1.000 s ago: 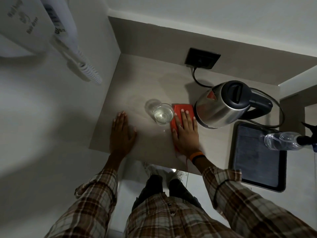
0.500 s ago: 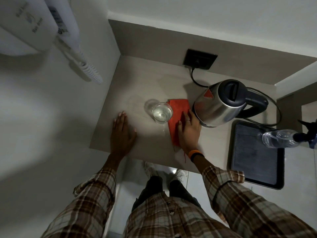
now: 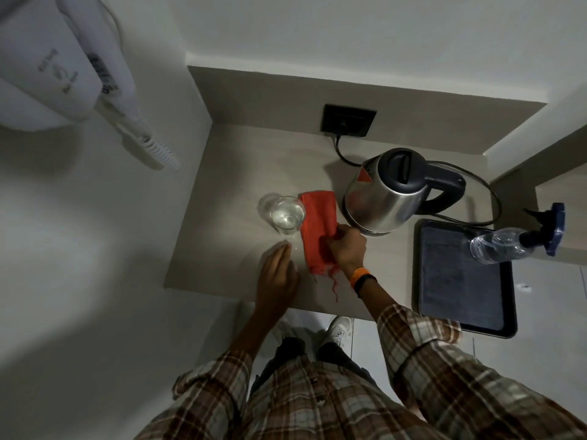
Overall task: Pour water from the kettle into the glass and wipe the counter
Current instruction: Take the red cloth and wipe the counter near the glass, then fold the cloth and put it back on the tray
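Observation:
A steel kettle (image 3: 386, 198) with a dark lid and handle stands upright on the beige counter (image 3: 241, 173). A clear glass (image 3: 287, 215) holding water stands left of it. Between them lies a folded red cloth (image 3: 317, 230). My right hand (image 3: 346, 247) is curled on the cloth's right edge, pinching it, with an orange band at the wrist. My left hand (image 3: 278, 274) hovers flat, fingers together, just in front of the glass near the counter's front edge, holding nothing.
A dark tray (image 3: 463, 281) sits at the right with a spray bottle (image 3: 514, 241) above it. The kettle's cord runs to a black wall socket (image 3: 349, 120). A white wall-mounted hair dryer (image 3: 63, 68) hangs at the upper left. Walls close in on the left and back.
My right hand slid back off the cloth and curled to pinch its right edge. My left hand moved right, toward the glass and cloth.

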